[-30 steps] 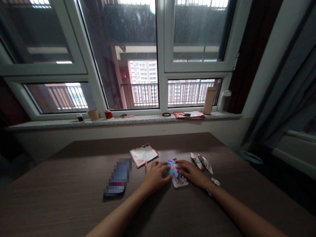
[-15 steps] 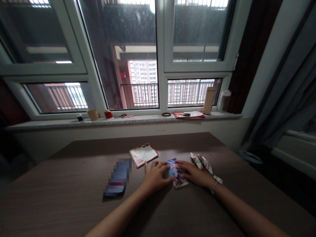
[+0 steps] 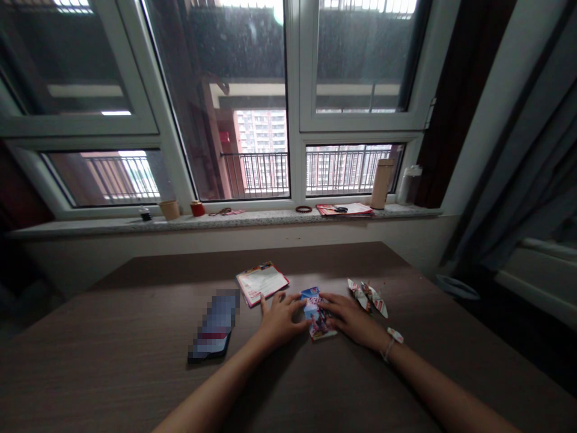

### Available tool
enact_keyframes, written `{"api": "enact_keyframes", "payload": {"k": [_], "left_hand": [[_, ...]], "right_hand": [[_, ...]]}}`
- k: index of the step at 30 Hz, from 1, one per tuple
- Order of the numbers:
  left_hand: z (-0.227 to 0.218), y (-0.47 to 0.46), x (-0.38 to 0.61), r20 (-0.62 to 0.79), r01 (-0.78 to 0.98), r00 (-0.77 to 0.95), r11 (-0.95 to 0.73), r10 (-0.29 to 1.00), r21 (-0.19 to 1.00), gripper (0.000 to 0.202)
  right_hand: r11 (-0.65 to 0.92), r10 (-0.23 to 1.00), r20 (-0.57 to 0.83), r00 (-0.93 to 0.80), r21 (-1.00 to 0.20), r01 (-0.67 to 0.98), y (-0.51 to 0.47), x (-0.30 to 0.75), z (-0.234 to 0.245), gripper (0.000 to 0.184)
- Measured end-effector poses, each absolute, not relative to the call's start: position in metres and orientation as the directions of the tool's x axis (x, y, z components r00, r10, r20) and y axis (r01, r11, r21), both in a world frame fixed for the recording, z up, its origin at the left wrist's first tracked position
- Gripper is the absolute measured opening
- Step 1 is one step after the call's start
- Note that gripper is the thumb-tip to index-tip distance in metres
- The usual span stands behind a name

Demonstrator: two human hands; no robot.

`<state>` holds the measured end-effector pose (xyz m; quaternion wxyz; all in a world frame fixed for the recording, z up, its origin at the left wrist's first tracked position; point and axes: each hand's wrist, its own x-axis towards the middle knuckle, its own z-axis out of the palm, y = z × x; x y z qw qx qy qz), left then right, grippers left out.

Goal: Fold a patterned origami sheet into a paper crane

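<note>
A small blue and red printed paper (image 3: 319,325) lies on the brown table (image 3: 144,385) between my hands. My left hand (image 3: 280,322) is at its left edge, fingers spread and thumb reaching to the paper's side. From the right, my right hand (image 3: 356,319) rests its outstretched fingertips on the printed face. Both hands press or touch from above rather than grip. Close behind my left hand lies a stack of white and red printed sheets (image 3: 262,282). Folded paper pieces (image 3: 360,293) lie beyond my right hand.
A pixelated dark phone-like object (image 3: 214,331) lies left of my left forearm. On the windowsill (image 3: 265,219) stand a paper cup (image 3: 170,210), a red spool-like item (image 3: 197,208), a bracelet (image 3: 303,209), papers with scissors (image 3: 341,210), a tan flask (image 3: 381,184) and a clear bottle (image 3: 409,185).
The printed paper has shifted slightly to the left and away from me. Both hands have moved a little to the left with it, keeping their fingers stretched out.
</note>
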<state>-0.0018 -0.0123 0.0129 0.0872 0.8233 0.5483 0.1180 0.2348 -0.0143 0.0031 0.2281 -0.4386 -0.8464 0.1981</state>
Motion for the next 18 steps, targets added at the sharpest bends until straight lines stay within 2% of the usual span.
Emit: {"api": "enact_keyframes", "payload": {"k": [3,8,11,18], "left_hand": [[0.015,-0.01,-0.007,0.094,0.882,0.384,-0.395,0.919,0.257,0.057],[0.014,-0.011,-0.01,0.16,0.882,0.389,-0.417,0.907,0.22,0.052],[0.015,-0.011,-0.009,0.118,0.874,0.416,-0.432,0.902,0.222,0.045],[0.021,-0.013,-0.011,0.063,0.865,0.439,-0.44,0.896,0.241,0.051]], "right_hand": [[0.555,0.829,0.272,-0.488,-0.506,0.661,-0.016,0.225,0.0,0.042],[0.548,0.831,0.241,-0.501,-0.509,0.664,-0.014,0.22,0.002,0.037],[0.552,0.825,0.216,-0.523,-0.507,0.662,-0.012,0.223,0.003,0.038],[0.575,0.793,0.168,-0.585,-0.525,0.628,-0.007,0.231,0.002,0.048]]}}
